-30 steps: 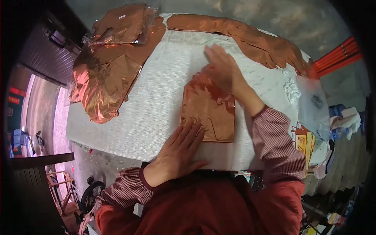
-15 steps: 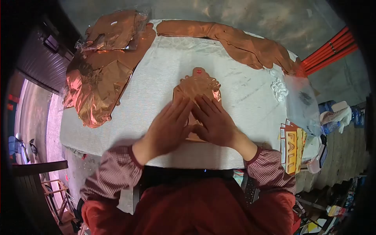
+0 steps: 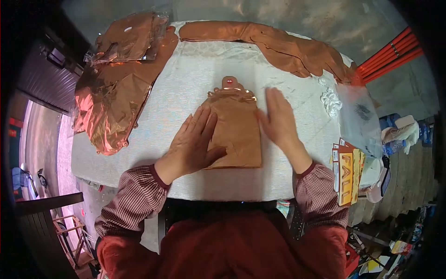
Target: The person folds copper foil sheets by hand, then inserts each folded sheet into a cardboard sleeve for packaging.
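Note:
A flat, folded copper-coloured foil balloon [image 3: 234,125] lies in front of me, its rounded tab with a small red mark pointing away. My left hand [image 3: 193,139] rests on its left edge, fingers straight and thumb spread across the lower part. Beside the right edge is my right hand [image 3: 281,118], fingers extended, slightly blurred, holding nothing. At the left of the table lie more crumpled copper foil balloons [image 3: 116,102], with a clear-bagged folded one [image 3: 125,39] on top. Another long flat copper foil piece [image 3: 288,51] stretches along the far edge.
The white-covered table [image 3: 172,111] carries a white coil of ribbon or string [image 3: 331,104] and a clear plastic bag [image 3: 360,116] at right. Printed cards reading "FALL" [image 3: 345,179] sit at the right edge. Orange-red poles [image 3: 390,56] stand beyond the far right corner.
My hands have moved apart from the middle of the folded foil, the right one going right and off it. The foil lies flatter, with its front more exposed.

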